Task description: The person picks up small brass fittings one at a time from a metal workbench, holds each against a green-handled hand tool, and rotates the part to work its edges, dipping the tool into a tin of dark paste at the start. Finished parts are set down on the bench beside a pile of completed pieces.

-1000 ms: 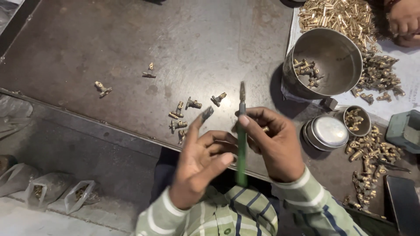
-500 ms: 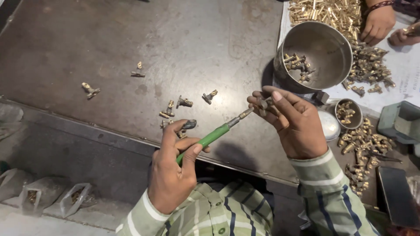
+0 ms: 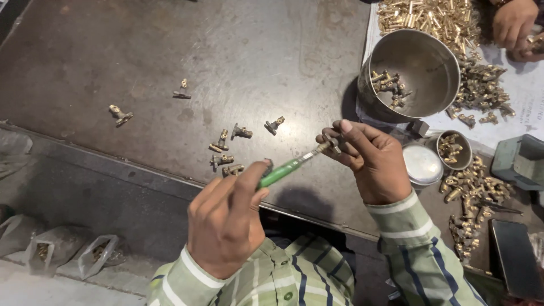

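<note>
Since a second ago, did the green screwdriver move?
Yes. The green screwdriver stood upright before; now it lies slanted, its tip pointing toward the steel bowl, held between the left hand and right hand.

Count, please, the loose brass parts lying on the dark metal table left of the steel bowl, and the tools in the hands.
Loose brass parts on the dark table: 7
Green-handled screwdriver, gripped by left hand, tip at the part in right hand: 1
Total: 8

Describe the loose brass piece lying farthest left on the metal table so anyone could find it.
Start at the dark metal table, then look left of the brass cluster near the green-handled tool. The lone brass fitting lies by itself, farther left than any other piece.
</note>
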